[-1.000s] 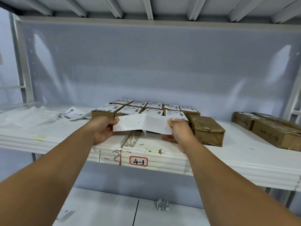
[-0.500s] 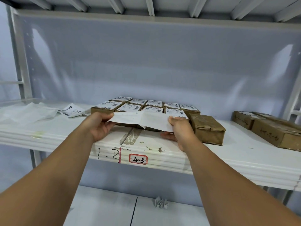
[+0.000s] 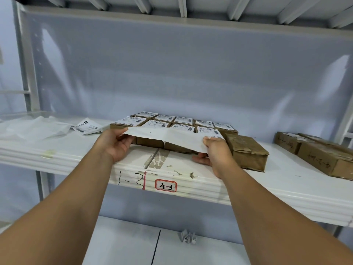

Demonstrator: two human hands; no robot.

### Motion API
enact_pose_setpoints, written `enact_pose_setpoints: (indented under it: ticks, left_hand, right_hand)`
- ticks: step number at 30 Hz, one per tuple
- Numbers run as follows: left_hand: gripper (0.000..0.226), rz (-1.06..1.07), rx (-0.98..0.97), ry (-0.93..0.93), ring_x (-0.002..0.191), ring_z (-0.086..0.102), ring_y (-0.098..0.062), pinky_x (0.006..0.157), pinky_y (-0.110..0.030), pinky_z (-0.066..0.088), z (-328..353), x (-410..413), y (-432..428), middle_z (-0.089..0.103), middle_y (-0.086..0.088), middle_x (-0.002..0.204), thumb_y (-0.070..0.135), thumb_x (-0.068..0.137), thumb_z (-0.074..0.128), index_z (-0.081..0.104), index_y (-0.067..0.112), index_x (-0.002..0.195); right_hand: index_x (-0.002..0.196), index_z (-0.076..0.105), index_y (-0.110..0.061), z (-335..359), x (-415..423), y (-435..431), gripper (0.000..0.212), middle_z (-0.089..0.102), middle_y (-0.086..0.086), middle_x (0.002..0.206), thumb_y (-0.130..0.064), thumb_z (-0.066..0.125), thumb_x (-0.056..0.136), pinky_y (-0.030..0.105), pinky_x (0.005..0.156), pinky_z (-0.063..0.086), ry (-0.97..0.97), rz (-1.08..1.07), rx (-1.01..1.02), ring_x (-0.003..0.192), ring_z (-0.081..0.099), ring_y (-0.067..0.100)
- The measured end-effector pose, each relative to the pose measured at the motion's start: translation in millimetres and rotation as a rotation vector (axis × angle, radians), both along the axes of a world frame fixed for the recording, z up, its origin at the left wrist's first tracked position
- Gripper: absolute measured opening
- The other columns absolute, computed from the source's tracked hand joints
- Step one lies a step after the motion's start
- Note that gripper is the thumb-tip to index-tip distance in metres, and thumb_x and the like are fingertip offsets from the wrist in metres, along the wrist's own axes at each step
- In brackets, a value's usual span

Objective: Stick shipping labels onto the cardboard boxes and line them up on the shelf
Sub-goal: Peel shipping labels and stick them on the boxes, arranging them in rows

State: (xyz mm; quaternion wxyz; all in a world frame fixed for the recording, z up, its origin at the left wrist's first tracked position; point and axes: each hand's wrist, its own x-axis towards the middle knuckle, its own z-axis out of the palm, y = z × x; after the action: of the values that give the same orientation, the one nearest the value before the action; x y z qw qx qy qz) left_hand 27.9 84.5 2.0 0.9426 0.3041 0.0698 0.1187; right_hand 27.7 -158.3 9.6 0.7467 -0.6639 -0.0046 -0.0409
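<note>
The left end of one white paper sheet (image 3: 166,137) is pinched between the curled fingers (image 3: 124,143) and the thumb of the left hand (image 3: 114,145). The right end is gripped by the right hand (image 3: 215,155), whose thumb is seen below the sheet. The sheet is held stretched between the two hands with its blank side shown and one crease in the middle. It is held low over the shelf (image 3: 286,188), against the front row of the labelled boxes (image 3: 157,124).

Nine labelled boxes are counted, five in the back row and four in the front row, packed close together. One unlabelled box (image 3: 246,152) is placed just beside them on the right. Two more brown boxes (image 3: 324,159), marked with handwriting, are set well apart at the far right. A small pile of loose printed labels (image 3: 87,126) is lying at the left; their number cannot be told. One tag (image 3: 165,185) reading "4-3" is fixed on the shelf edge.
</note>
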Motion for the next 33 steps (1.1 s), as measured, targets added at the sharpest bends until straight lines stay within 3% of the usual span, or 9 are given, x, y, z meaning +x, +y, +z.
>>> enact_pose_setpoints:
  ticks: [6,8,12,15,19,23,28,31,33]
  left_hand:
    - [0.022,0.075,-0.065,-0.039,0.040,0.061,-0.012,0.079,-0.023,0.051,2.9,-8.0,-5.5,0.053,-0.003,0.038,-0.005,0.095,0.041,0.047,0.004,0.075]
    - [0.021,0.105,-0.077,-0.053,0.048,0.063,-0.013,0.082,-0.025,0.052,3.6,-8.0,-6.3,0.057,-0.005,0.044,-0.005,0.094,0.042,0.048,0.004,0.076]
    - [0.013,0.111,-0.283,-0.136,0.070,0.067,-0.026,0.060,-0.031,0.059,0.0,0.4,12.4,0.065,-0.017,0.081,-0.002,0.096,0.040,0.052,-0.001,0.101]
    - [0.016,0.051,-0.170,-0.123,0.086,0.065,-0.023,0.060,-0.031,0.059,-2.7,1.0,16.1,0.063,-0.012,0.098,0.002,0.095,0.045,0.052,0.002,0.109]
    - [0.009,0.052,-0.076,-0.103,0.093,0.064,-0.022,0.076,-0.031,0.056,-2.0,0.3,10.7,0.063,-0.011,0.096,0.004,0.095,0.045,0.052,0.004,0.101]
    - [0.007,0.048,0.128,-0.039,0.086,0.062,-0.023,0.095,-0.042,0.047,0.1,2.1,-0.6,0.060,-0.012,0.096,0.005,0.097,0.044,0.050,0.002,0.098]
    - [0.021,-0.001,0.341,-0.022,0.083,0.061,-0.024,0.083,-0.039,0.049,1.7,-2.5,-12.1,0.061,-0.011,0.092,0.008,0.097,0.044,0.047,0.001,0.117]
    - [0.018,-0.041,0.379,-0.028,0.080,0.062,-0.024,0.079,-0.038,0.052,3.0,-4.2,-14.3,0.061,-0.011,0.088,0.012,0.098,0.044,0.047,0.005,0.115]
    - [0.016,-0.064,0.413,-0.038,0.076,0.064,-0.024,0.071,-0.034,0.055,2.9,-6.2,-14.1,0.064,-0.009,0.084,0.015,0.099,0.044,0.049,0.007,0.112]
  right_hand:
    - [0.114,0.047,-0.013,0.4,2.1,1.2,0.015,0.050,0.006,0.087,-0.016,0.044,0.100,0.043,0.070,0.057,0.015,-0.022,-0.022,0.049,0.055,0.020]
    - [0.118,0.047,-0.012,0.5,1.2,-0.3,0.018,0.052,0.008,0.085,-0.017,0.045,0.100,0.046,0.072,0.057,0.014,-0.007,0.009,0.042,0.058,0.020]
    - [0.109,0.048,-0.008,1.3,0.4,-7.6,0.011,0.049,0.009,0.085,-0.013,0.042,0.101,0.047,0.065,0.059,-0.035,-0.035,0.204,0.047,0.048,0.016]
    - [0.119,0.046,-0.007,-1.5,-0.2,-6.9,0.021,0.053,0.013,0.085,-0.018,0.042,0.101,0.051,0.077,0.056,-0.035,0.014,0.075,0.039,0.055,0.014]
    - [0.092,0.049,-0.012,-1.8,-2.0,-3.0,0.014,0.057,0.016,0.095,-0.021,0.043,0.101,0.040,0.064,0.059,-0.035,0.063,0.044,0.064,0.062,0.030]
    - [0.093,0.053,-0.016,-2.4,-0.4,-4.6,0.016,0.058,0.012,0.093,-0.025,0.043,0.101,0.034,0.058,0.059,-0.080,0.048,0.043,0.067,0.058,0.027]
    - [0.093,0.059,-0.019,0.8,-8.2,2.3,0.022,0.063,0.008,0.091,-0.032,0.043,0.100,0.027,0.049,0.055,-0.304,-0.053,-0.163,0.073,0.061,0.023]
    - [0.103,0.060,-0.015,22.5,-9.3,26.0,0.026,0.058,0.003,0.077,-0.034,0.042,0.100,0.024,0.044,0.050,-0.427,-0.187,-0.119,0.047,0.050,0.011]
    - [0.100,0.059,-0.016,44.1,-13.8,58.8,0.021,0.055,0.002,0.070,-0.030,0.043,0.101,0.026,0.046,0.052,-0.429,-0.088,-0.056,0.036,0.044,0.007]
